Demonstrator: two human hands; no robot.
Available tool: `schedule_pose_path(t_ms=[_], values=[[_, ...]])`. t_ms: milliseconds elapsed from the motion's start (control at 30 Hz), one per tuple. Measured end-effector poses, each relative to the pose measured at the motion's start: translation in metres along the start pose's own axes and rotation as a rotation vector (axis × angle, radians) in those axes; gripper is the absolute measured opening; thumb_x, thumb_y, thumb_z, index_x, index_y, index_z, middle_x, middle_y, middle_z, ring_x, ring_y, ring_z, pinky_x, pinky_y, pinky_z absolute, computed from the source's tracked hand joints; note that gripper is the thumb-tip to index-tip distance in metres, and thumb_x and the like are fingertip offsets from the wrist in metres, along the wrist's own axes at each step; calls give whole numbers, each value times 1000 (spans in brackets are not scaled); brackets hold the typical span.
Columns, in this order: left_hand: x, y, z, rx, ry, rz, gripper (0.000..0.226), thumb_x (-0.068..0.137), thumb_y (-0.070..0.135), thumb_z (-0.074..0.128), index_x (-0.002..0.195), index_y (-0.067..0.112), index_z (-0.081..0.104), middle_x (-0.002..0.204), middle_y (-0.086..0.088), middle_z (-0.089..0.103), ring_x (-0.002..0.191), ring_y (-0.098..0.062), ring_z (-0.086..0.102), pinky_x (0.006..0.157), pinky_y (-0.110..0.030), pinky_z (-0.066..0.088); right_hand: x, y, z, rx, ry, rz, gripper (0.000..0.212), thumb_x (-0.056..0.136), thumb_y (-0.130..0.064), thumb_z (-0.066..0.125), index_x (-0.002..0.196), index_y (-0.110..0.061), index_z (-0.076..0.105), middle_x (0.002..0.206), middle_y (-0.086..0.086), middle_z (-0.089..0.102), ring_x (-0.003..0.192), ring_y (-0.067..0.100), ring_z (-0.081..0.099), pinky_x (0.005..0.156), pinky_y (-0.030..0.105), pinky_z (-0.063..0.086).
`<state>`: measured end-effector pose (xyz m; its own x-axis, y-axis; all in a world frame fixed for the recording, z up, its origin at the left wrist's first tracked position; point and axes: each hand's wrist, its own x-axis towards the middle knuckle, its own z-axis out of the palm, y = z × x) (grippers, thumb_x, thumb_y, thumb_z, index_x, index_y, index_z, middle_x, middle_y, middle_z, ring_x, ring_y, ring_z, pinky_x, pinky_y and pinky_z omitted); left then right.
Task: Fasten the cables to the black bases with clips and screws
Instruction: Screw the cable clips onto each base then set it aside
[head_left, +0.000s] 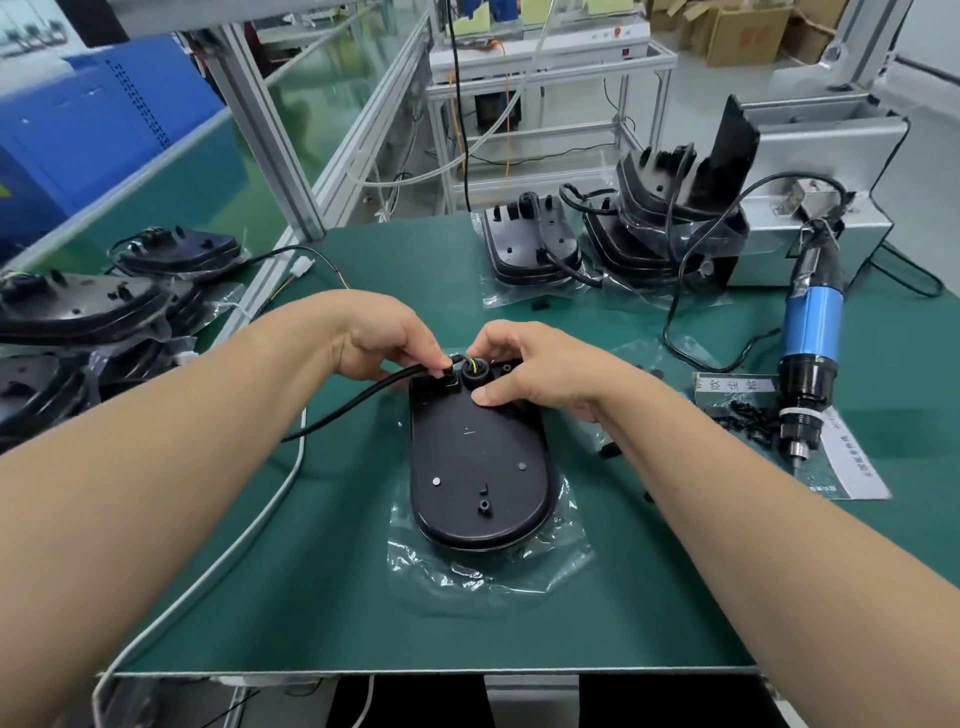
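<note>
A black oval base (478, 467) lies on a clear plastic bag in the middle of the green mat. A black cable (363, 397) runs in from the left to the base's far end, where its coloured wires show. My left hand (379, 338) pinches the cable end there. My right hand (535, 369) is curled over the far right corner of the base, its thumb pressing on the base's top; what its fingertips hold is hidden. A pile of small black screws and clips (750, 418) lies on a paper to the right.
A blue electric screwdriver (810, 338) lies at the right beside a grey metal box (810, 208). Stacks of black bases in bags (613, 234) stand at the back. More bases with cables (104, 312) are piled at the left. A white cord (249, 525) crosses the mat's left side.
</note>
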<state>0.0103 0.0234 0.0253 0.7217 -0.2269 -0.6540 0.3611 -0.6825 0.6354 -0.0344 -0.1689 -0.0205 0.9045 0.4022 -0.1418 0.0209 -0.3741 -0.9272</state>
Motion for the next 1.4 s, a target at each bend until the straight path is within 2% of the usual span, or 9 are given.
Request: schedule_pose_path(t_ms=[233,367,600,767,933,1100,1233,1333,1400], values=[[5,-2,-8,81,-127,129,10,87,4,62,80,10,61,81,0,59,85,-11,50,93,-34,27,0,1,-1,79,0,34,28,78,0,79,94,-20,67,113,6,70,98,12,61,89,24,47],[7,-7,-15,49,-223,184,7,74,9,68,78,9,62,82,-2,59,79,-10,52,88,-30,31,2,4,-1,115,-13,43,29,78,0,79,90,-24,67,107,-1,71,92,8,61,86,23,46],[12,-14,-16,3,-333,294,10,81,4,57,89,-1,60,90,-9,58,85,-15,52,86,-22,40,4,7,-3,142,-8,42,29,76,1,81,88,-23,71,101,-4,72,89,6,62,88,21,47],[11,-6,-18,134,-341,299,5,84,3,56,83,2,61,83,-8,55,81,-15,48,88,-30,32,6,8,-2,151,-9,50,31,75,1,81,89,-24,70,92,-10,71,79,0,62,79,18,45],[12,5,-20,269,-307,235,5,75,12,65,76,8,63,74,-3,60,83,-23,40,87,-35,24,8,6,-5,109,-24,47,31,74,0,82,89,-23,69,97,-3,70,85,8,60,86,24,46],[12,12,-23,303,-290,172,3,72,15,69,69,16,67,71,2,65,71,-5,55,78,-25,35,12,-2,-2,62,-73,43,27,78,0,79,94,-18,68,89,-1,65,83,14,56,72,26,44],[16,12,-25,284,-302,142,13,73,13,67,63,20,72,70,5,68,63,2,59,73,-26,34,15,-10,3,86,56,104,22,84,-34,77,85,-16,65,72,-3,54,74,13,46,66,26,33],[17,6,-26,251,-288,154,21,79,5,64,64,17,73,68,7,68,63,3,60,74,-25,34,24,-24,-1,-148,51,231,35,79,-51,78,79,-18,66,44,-18,50,39,-2,43,42,12,31],[16,-2,-23,172,-295,203,23,79,4,62,62,16,73,66,7,66,68,-1,59,80,-25,35,31,-29,-3,-158,-9,280,36,75,-46,83,88,-15,69,70,-8,67,65,5,53,63,20,37]])
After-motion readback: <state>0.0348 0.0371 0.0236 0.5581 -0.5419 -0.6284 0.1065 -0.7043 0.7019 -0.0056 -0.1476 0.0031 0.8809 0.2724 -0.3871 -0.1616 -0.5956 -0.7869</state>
